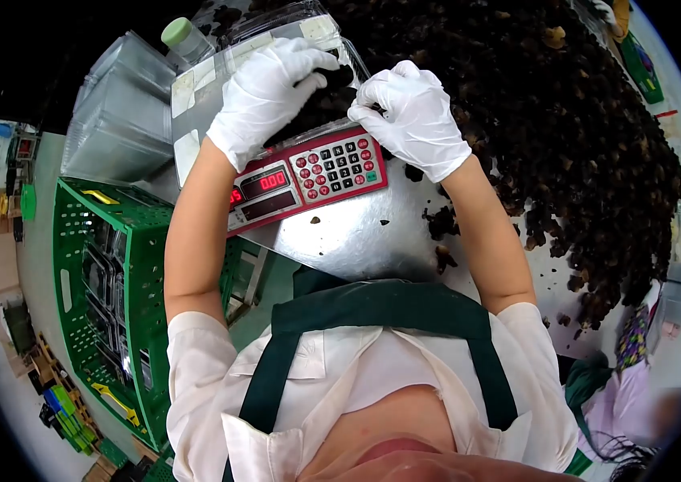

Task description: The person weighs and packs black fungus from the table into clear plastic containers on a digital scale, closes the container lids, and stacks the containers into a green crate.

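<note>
So, far left, a pale floor is seen, with green and blue things and some cardboard-coloured stuff along the room's edge, pretty warped by the lens. Next in, a green crate (pixel 147 265) is packed with clear plastic boxes (pixel 99 273). Just above it, clear tubs (pixel 119 120) are stacked, and a jar with a pale green lid (pixel 186 42) is parked beside the scale (pixel 296 178).

The scale has a red panel, and 0.00 is shown on one display. A clear tray (pixel 348 58) of dark, crinkly pieces is set on top, between the two hands. The left hand (pixel 272 92), white-gloved, is held over its left side, fingers loosely curled and thumb near the forefinger; whether a piece is pinched can't be told. The right hand (pixel 417 120), gloved too, is bent in at the right edge, thumb and fingertips drawn close, but what's between them can't be made out.

Below the scale, the shiny metal table (pixel 332 237) is dotted with crumbs. To the right, it's buried under a huge dark heap (pixel 557 120). Lower right, another person (pixel 625 402) in a pale top is partly seen, probably by the table, though it's blurry there.
</note>
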`<move>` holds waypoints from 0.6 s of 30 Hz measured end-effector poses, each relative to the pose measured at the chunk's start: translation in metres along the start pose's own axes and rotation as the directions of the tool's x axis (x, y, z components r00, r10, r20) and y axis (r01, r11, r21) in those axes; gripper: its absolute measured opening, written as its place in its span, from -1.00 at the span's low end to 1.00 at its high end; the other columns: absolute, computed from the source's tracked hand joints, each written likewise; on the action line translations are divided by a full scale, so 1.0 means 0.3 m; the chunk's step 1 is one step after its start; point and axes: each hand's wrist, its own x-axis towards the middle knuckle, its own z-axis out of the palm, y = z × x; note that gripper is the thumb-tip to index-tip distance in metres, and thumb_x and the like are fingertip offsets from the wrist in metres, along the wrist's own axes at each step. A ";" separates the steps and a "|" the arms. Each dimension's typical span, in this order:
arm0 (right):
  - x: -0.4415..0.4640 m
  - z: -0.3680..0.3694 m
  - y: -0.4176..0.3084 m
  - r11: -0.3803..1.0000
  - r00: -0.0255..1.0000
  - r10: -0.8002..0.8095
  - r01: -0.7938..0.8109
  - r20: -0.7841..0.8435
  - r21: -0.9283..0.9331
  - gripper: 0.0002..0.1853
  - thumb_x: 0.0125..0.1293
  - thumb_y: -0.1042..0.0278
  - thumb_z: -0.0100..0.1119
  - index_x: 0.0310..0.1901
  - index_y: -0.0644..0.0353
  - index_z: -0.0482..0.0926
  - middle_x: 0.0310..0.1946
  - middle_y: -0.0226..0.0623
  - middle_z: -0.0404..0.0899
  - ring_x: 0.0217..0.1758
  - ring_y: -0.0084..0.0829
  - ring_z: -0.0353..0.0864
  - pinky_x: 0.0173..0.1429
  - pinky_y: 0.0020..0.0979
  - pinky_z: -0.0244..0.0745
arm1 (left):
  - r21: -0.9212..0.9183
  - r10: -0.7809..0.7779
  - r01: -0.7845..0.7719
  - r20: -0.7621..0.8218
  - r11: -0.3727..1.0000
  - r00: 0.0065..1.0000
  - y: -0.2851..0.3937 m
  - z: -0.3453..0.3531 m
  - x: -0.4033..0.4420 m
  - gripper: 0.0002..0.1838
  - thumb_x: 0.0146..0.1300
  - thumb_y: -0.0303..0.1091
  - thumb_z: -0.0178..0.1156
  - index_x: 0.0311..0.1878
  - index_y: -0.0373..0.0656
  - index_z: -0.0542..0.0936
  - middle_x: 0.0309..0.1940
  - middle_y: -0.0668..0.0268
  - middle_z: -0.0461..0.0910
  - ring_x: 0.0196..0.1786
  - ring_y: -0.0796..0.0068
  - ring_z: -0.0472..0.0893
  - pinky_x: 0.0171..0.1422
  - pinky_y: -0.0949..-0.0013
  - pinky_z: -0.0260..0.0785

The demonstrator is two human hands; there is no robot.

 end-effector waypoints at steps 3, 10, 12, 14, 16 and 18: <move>0.008 -0.011 0.004 1.000 1.000 -0.007 0.007 -0.004 -0.019 -0.85 0.26 0.17 0.39 -0.37 0.01 0.74 -0.30 -0.45 0.68 -0.06 -0.28 0.58 0.20 -0.17 0.42 | -0.171 -0.130 0.113 -0.087 0.979 0.988 -0.030 0.007 -0.004 -0.75 0.27 -0.48 0.38 0.02 -0.11 0.75 -0.08 0.30 0.75 0.02 0.37 0.71 0.18 0.37 0.52; 0.134 0.016 0.001 0.999 0.999 -0.031 0.029 -0.043 -0.028 -0.79 0.28 0.06 0.38 -0.31 -0.01 0.76 -0.32 -0.39 0.69 -0.06 -0.25 0.60 0.20 -0.14 0.43 | -0.300 -0.271 0.197 -0.228 0.933 0.935 -0.054 0.030 -0.025 -0.81 0.30 -0.46 0.40 -0.03 -0.18 0.75 -0.15 0.28 0.79 -0.11 0.48 0.73 0.06 0.43 0.55; 0.169 0.051 -0.016 0.984 0.993 0.059 -0.041 0.100 -0.171 -0.74 0.27 0.02 0.38 -0.26 0.03 0.79 -0.30 -0.30 0.69 -0.03 -0.22 0.61 0.17 -0.12 0.45 | -0.319 -0.290 0.204 -0.252 0.926 0.923 -0.065 0.042 -0.028 -0.80 0.30 -0.45 0.42 -0.03 -0.19 0.75 -0.16 0.28 0.78 -0.12 0.48 0.72 0.05 0.43 0.54; 0.197 0.047 -0.042 0.916 0.937 0.121 0.022 0.329 -0.400 -0.68 0.28 0.01 0.37 -0.08 0.01 0.81 -0.20 -0.28 0.73 0.02 -0.28 0.62 0.24 -0.16 0.45 | -0.370 -0.339 0.230 -0.263 0.900 0.903 -0.065 0.048 -0.029 -0.80 0.30 -0.43 0.43 -0.03 -0.20 0.74 -0.19 0.29 0.77 -0.14 0.50 0.71 0.04 0.44 0.53; 0.209 0.046 -0.054 0.912 0.915 0.179 -0.016 0.362 -0.411 -0.69 0.26 0.01 0.40 -0.12 0.04 0.81 -0.18 -0.29 0.72 0.03 -0.28 0.61 0.23 -0.15 0.45 | -0.361 -0.337 0.229 -0.271 0.904 0.902 -0.064 0.048 -0.030 -0.80 0.30 -0.43 0.43 -0.03 -0.21 0.74 -0.19 0.29 0.77 -0.15 0.51 0.70 0.03 0.44 0.53; 0.187 0.052 -0.032 0.933 0.945 0.099 0.021 0.311 -0.360 -0.70 0.25 0.02 0.40 -0.15 0.04 0.81 -0.20 -0.32 0.73 -0.01 -0.28 0.61 0.20 -0.17 0.45 | -0.353 -0.335 0.228 -0.279 0.907 0.900 -0.058 0.039 -0.033 -0.80 0.30 -0.43 0.43 -0.03 -0.21 0.73 -0.20 0.29 0.77 -0.15 0.53 0.70 0.02 0.44 0.53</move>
